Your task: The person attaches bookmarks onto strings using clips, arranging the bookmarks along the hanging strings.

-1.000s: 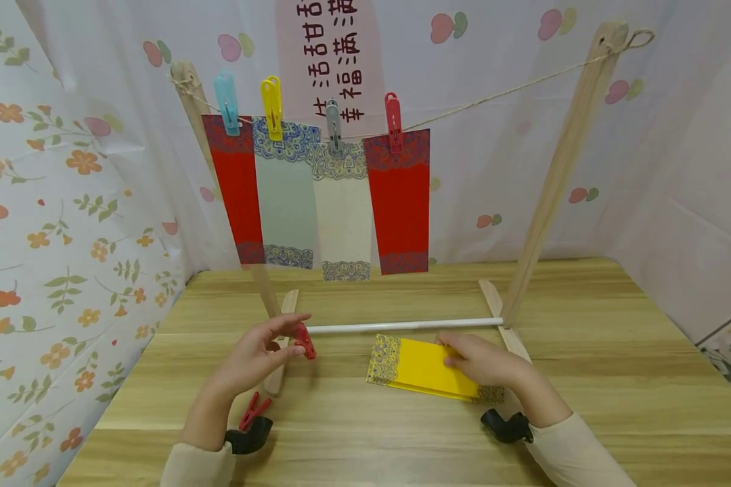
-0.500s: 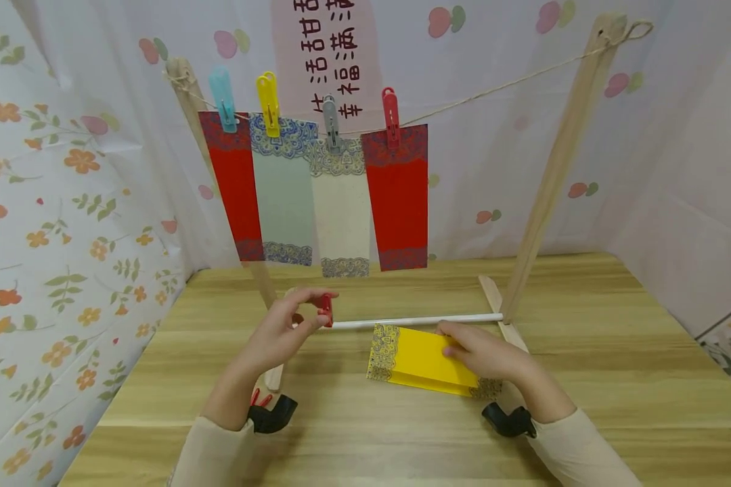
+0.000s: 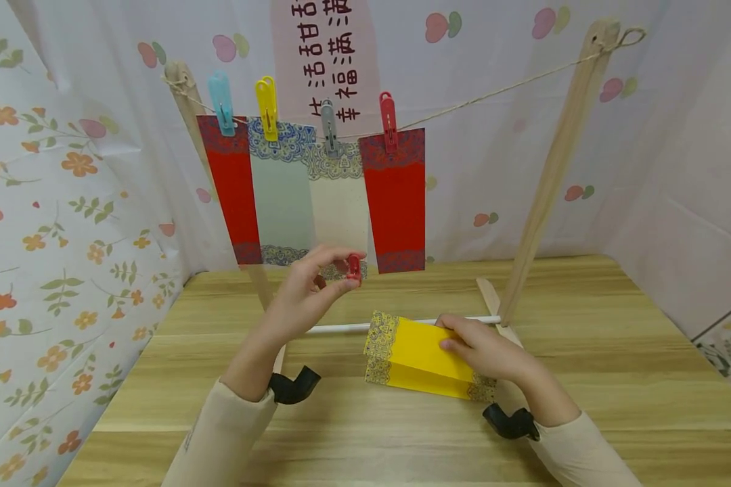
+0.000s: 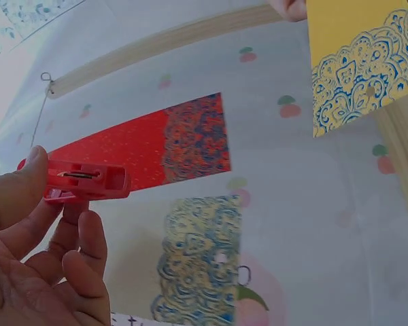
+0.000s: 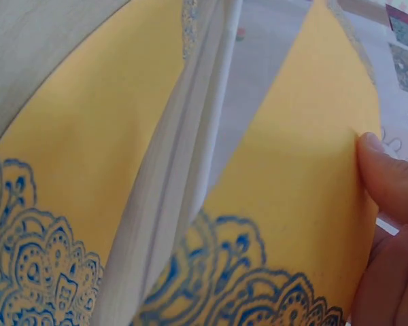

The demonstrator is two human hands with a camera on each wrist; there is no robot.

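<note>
My left hand point(image 3: 304, 294) pinches a red clothespin point(image 3: 354, 268) between thumb and fingers, raised in front of the hanging cream paper point(image 3: 341, 206). In the left wrist view, the thumb and fingertips grip one end of the clothespin point(image 4: 98, 178). My right hand point(image 3: 484, 348) holds a yellow paper point(image 3: 423, 341) with lace-patterned ends by its right part, thumb on top. Its near edge stands apart from another yellow paper point(image 3: 426, 384) below it. A gap between the yellow sheets shows in the right wrist view, where the thumb point(image 5: 387, 176) presses the upper sheet point(image 5: 299, 170).
A string point(image 3: 493, 95) runs between wooden posts point(image 3: 554, 169). Blue, yellow, grey and red clothespins hold two red papers point(image 3: 396, 210), a grey-green paper point(image 3: 283, 203) and the cream one. A white rod point(image 3: 341, 329) joins the stand's feet low over the wooden table point(image 3: 615, 379).
My left hand has risen and moved right with the red clothespin. The upper yellow paper has lifted away from the lower one. A loose red clothespin on the table is now covered by the left arm.
</note>
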